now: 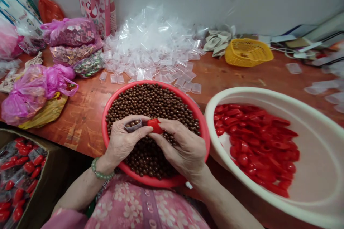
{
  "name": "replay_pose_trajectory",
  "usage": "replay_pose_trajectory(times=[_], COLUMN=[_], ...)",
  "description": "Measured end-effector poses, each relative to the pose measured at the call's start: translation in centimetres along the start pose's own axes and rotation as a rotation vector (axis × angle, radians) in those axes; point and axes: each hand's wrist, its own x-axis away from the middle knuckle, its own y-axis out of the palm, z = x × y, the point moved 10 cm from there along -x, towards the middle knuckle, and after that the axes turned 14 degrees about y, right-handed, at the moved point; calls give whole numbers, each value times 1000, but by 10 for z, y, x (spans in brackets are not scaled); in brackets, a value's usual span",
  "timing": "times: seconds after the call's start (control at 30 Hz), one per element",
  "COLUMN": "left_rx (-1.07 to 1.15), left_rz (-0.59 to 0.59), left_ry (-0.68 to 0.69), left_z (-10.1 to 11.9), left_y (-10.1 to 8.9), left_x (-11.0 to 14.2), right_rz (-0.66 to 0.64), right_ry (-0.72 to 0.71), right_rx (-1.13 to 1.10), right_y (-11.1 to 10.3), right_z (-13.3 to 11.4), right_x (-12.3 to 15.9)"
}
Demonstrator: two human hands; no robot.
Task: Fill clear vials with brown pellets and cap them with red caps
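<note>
Far left, low: a brown cardboard box (pixel 10 136) holds small clear packets with red pointed caps (pixel 18 173), heaped together.

Far left, on the table: pink plastic bags (pixel 25 96) lie knotted on a yellow plastic bag (pixel 49 112), and more pink bags filled with shiny foil-wrapped pieces (pixel 70 32) sit behind them, against the wall.

Table: a scuffed orange-brown wooden tabletop (pixel 80 125) runs across the whole view.

Left hand: the left hand (pixel 125 141), with a green beaded bracelet (pixel 100 173) on its wrist, is curled closed around a small clear plastic cup (pixel 133 125) that has a few brown balls inside, held tilted over the bowl.

Centre: a round red plastic bowl (pixel 103 128) sits at the table edge, piled with glossy brown balls (pixel 150 102). Behind it spreads a loose heap of empty clear plastic cups (pixel 150 57).

Right hand: the right hand (pixel 182 146) pinches a red plastic cap (pixel 155 126) between thumb and fingers, just beside the cup, above the bowl.

Right: a wide cream plastic basin (pixel 236 91) holds many loose red plastic caps (pixel 255 139).

Far back right: a yellow woven plastic basket (pixel 248 53) sits by the wall, just beyond the clear cups.
</note>
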Motion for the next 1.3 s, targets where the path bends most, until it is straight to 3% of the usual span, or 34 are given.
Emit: replay_pose_trajectory(times=[0.13, 0.27, 0.37, 0.43, 0.63, 0.77, 0.87, 1.0, 1.17, 1.3], left_rx=[-55, -202, -253, -219, -177, -185, -195, -196, 1, 150], left_rz=[-120, -294, -302, -288, -223, -197, -228, -318, -360, -372], left_ry=[18, 147, 181, 163, 129, 159, 111, -6, -109, -162], left_z=[6, 20, 24, 22, 15, 17, 10, -3, -11, -15], left_y=[6, 18, 21, 23, 28, 27, 29, 33, 40, 45], left_x=[-4, -7, -10, -10, -9, -9, -9, -6, -1, 2], right_rz=[-77, -177, -205, -199, -49, 43, 88, 83, -236, -378], right_ry=[-13, -27, 40, 145, 668, 747, 672, 416, 118, 63], right_rx=[55, 89, 11, -102, -535, -658, -564, -297, -83, -27], right_y=[1, 0, -4, -6, 3, 13, 7, -14, -2, 9], right_z=[1, 3, 10, 21, 75, 82, 74, 45, 12, 6], right_x=[-5, -7, -6, -6, 10, 18, 13, -11, -36, -41])
